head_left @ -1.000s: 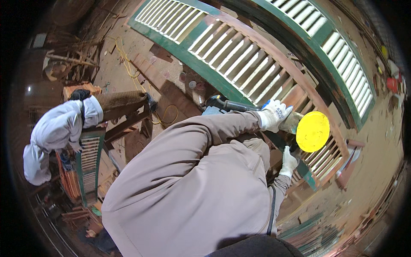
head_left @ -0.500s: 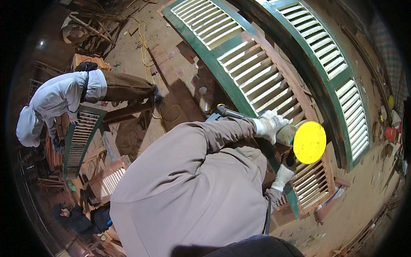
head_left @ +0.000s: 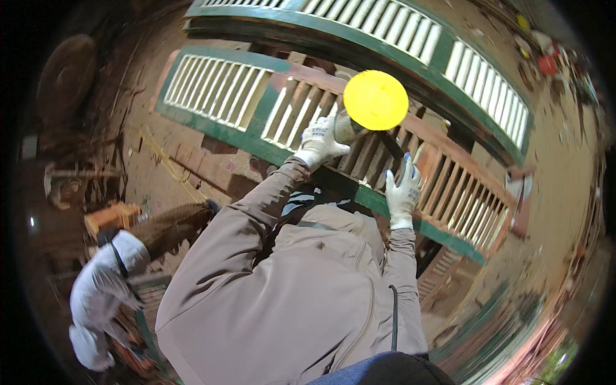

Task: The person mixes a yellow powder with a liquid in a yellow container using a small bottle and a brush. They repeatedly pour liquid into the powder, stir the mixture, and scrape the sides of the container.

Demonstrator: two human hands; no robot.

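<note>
My gloved left hand is closed around the grey body of an angle grinder or disc sander, just above a louvered shutter. A round yellow disc on the tool faces up toward me. From under it a black bar, seemingly a side handle, slants down to the right. By the end of that bar is my gloved right hand, its fingers stretched and apart, seemingly gripping nothing. The shutter has a green frame, partly bare reddish wood, with white slats at its left end and brownish ones at its right.
Beyond lies another green shutter with white slats, resting on dark timber. At lower left a person in white bends over another shutter. A yellow cord runs along the floor, and blurred green and reddish pieces lie lower right.
My view has swung round, so the shutters now lie more crosswise. The tool and its disc appear farther up and left. My right hand has come off the black handle and opened.
</note>
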